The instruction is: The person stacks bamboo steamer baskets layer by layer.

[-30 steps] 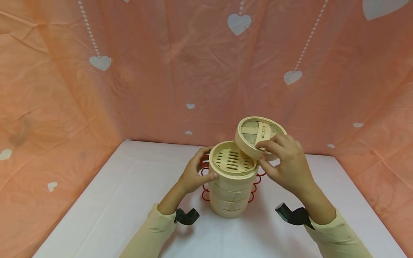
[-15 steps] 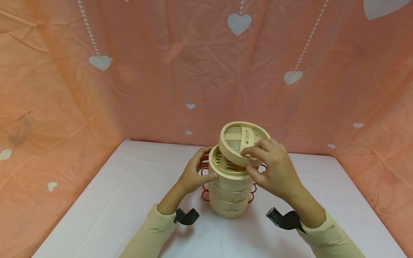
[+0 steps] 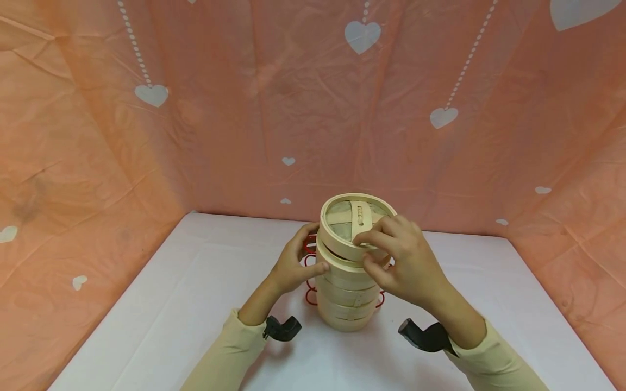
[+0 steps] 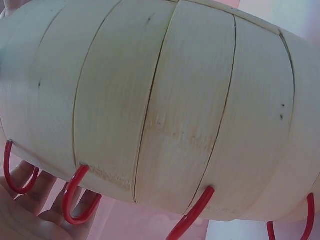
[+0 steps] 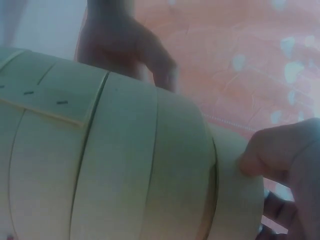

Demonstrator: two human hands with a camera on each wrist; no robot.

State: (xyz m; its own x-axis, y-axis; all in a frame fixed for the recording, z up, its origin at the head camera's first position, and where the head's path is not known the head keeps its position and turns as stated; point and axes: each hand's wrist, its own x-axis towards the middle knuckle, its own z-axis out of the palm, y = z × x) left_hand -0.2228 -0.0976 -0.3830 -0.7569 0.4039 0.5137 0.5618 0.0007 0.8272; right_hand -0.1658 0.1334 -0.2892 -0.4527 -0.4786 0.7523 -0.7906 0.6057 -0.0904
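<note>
A tall stack of round bamboo steamer baskets (image 3: 346, 304) stands upright on the table, with red wire loops (image 4: 75, 195) on its sides. My left hand (image 3: 292, 264) grips the upper tiers from the left, thumb in front, other fingers behind. The bamboo lid (image 3: 337, 231), which has a strap handle (image 3: 361, 216) across its woven top, sits over the stack's mouth, slightly tilted. A dark gap shows under its front rim. My right hand (image 3: 406, 263) pinches the lid at its right front, thumb low on the outer wall (image 5: 232, 175) and fingers over the top.
A white tabletop (image 3: 195, 282) spreads around the stack. Behind and at the sides hangs a pink-orange cloth (image 3: 235, 136) printed with white hearts. Black wrist cameras (image 3: 425, 335) are strapped to both forearms.
My right hand has carried the lid left and down, from the right edge of the stack to over its mouth, covering the slotted top tier. The left hand has stayed in place.
</note>
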